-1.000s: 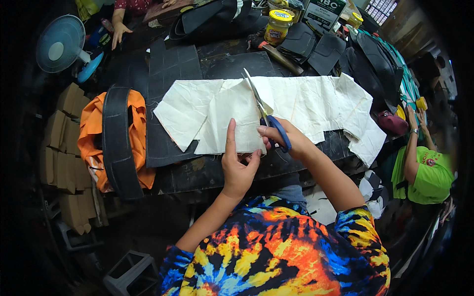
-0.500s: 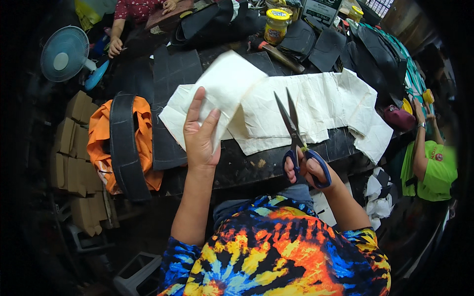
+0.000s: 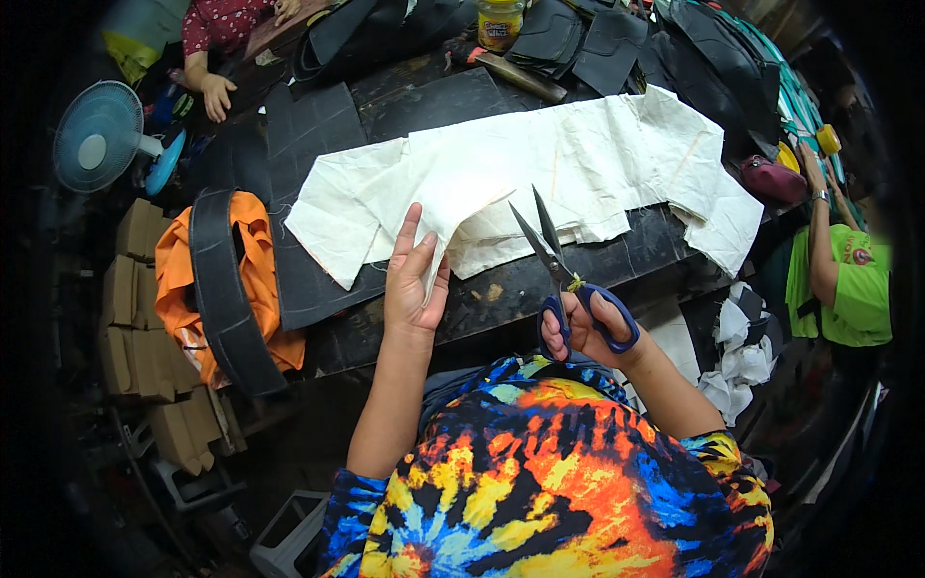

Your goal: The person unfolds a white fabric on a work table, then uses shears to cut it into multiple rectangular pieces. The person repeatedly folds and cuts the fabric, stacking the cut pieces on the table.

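White cloth, probably light, limp; grip an edge. Left fingers pinch it near the front edge of the surface; right fingers hold parted scissors.

Yellow jar, on far part of counter: label with bold printed lettering across front; top of jar cut off by upper edge of view. Lime-green shirt of person near counter's right edge: small round red emblem, few printed letters close beside it. Letters small, seen at slant, only partly legible. Lettering on jar larger, clearer.
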Demonstrator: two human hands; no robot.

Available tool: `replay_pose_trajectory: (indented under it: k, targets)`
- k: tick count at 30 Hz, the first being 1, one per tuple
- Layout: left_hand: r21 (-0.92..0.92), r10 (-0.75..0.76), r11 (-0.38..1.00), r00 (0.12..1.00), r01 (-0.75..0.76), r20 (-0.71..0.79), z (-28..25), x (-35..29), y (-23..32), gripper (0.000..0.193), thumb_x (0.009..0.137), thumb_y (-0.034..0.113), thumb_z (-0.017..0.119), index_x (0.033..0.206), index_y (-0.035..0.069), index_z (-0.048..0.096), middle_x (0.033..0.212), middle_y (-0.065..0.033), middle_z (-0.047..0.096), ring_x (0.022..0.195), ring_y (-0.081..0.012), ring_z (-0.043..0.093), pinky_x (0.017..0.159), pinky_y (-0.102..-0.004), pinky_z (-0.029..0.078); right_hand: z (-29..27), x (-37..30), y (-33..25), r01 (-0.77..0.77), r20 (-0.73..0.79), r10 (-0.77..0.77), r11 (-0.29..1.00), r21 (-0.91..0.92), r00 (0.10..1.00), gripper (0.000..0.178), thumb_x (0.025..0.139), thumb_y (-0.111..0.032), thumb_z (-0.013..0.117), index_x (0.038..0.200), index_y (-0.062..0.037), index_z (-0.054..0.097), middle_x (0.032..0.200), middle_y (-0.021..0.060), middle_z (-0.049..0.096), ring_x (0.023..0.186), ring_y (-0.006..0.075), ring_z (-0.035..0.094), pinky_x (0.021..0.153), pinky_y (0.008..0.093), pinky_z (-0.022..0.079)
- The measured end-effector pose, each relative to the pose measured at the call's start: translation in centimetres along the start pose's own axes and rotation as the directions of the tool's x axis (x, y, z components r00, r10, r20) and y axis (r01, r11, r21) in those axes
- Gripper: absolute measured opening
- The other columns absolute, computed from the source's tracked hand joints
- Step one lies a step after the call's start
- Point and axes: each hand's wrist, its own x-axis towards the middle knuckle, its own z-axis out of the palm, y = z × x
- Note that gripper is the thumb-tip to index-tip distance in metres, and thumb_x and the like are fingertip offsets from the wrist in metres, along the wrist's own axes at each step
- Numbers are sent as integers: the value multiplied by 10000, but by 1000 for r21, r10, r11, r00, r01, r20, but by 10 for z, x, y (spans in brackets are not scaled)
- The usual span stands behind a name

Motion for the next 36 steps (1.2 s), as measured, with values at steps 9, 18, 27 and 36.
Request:
replay_pose_trajectory:
  k: [9, 18, 27, 36]
  targets:
    - [-8, 2, 1000, 1000, -2, -3, 1, -2, 2, 561, 926, 17, 607, 1453, 150, 464, 1219, -28, 635, 1034, -88, 607, 856, -232, 508, 3, 3, 0, 2, -26, -1, 1000, 25, 1000, 628, 886, -658, 548, 1056, -54, 545, 939, 41, 557, 836, 146, 545, 789, 267, 439]
    - [354, 155, 918, 984, -176, 88, 5, -16, -9, 594, 848, -95, 640, 1412, -7, 476, 1327, -145, 567, 1184, -182, 564, 1014, -302, 458, 13, 31, -6, 53, -25, -49, 977, 209, 999, 731, 842, -767, 498, 1001, -55, 529, 896, 60, 538, 812, 182, 529, 776, 288, 413]
    - [388, 148, 902, 979, -192, 139, 2, -20, -1, 590, 827, -112, 644, 1391, -24, 497, 1321, -144, 567, 1179, -176, 562, 1010, -292, 451, 29, 24, -2, -21, -267, 35, 998, 54, 963, 380, 909, -435, 630, 896, -61, 567, 754, 32, 539, 676, 137, 513, 644, 243, 418]
    - [494, 97, 853, 981, -169, 168, 3, -30, -4, 599, 784, -71, 686, 1362, -30, 533, 1356, -131, 557, 1250, -195, 509, 1076, -311, 373, 26, 44, -15, 50, -258, -34, 997, 58, 966, 243, 922, -297, 628, 868, -68, 563, 776, 23, 544, 693, 127, 514, 646, 259, 417]
